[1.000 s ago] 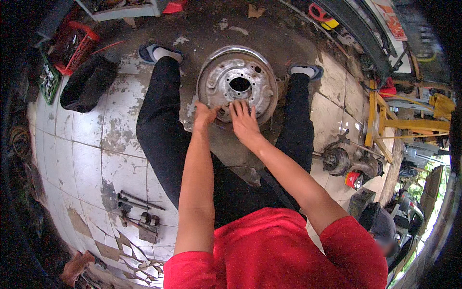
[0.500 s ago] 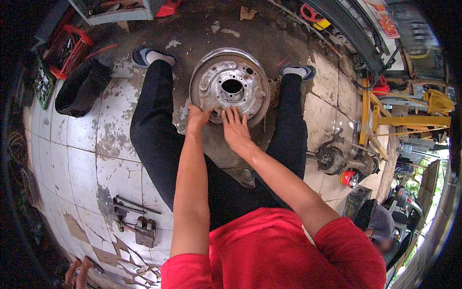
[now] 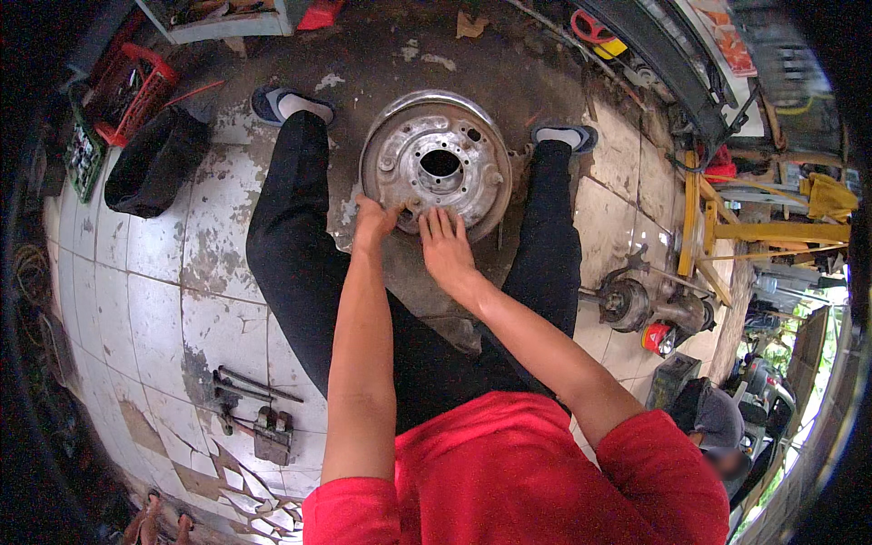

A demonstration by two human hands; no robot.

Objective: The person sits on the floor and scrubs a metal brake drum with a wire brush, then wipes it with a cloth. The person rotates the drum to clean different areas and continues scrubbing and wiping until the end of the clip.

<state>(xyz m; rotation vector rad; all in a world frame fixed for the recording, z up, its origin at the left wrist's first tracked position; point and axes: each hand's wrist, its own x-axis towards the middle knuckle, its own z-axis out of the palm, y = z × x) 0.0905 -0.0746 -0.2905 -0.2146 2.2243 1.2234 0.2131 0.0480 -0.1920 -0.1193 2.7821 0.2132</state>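
Observation:
A worn silver steel wheel rim with a centre hole and several bolt holes lies flat on the stained floor between my spread legs in black trousers. My left hand curls over the rim's near left edge and grips it. My right hand lies flat, fingers together and stretched out, on the near part of the rim's face. Both bare forearms reach forward from my red shirt.
Hand tools and a small metal part lie on the cracked white tiles at my left. A black bag and red crate sit far left. A machine part and yellow frame stand right. Another person sits at lower right.
The view has shifted slightly and the rim sits a little higher in the picture. Both hands have stayed on the rim's near edge, the right one sliding slightly along the face.

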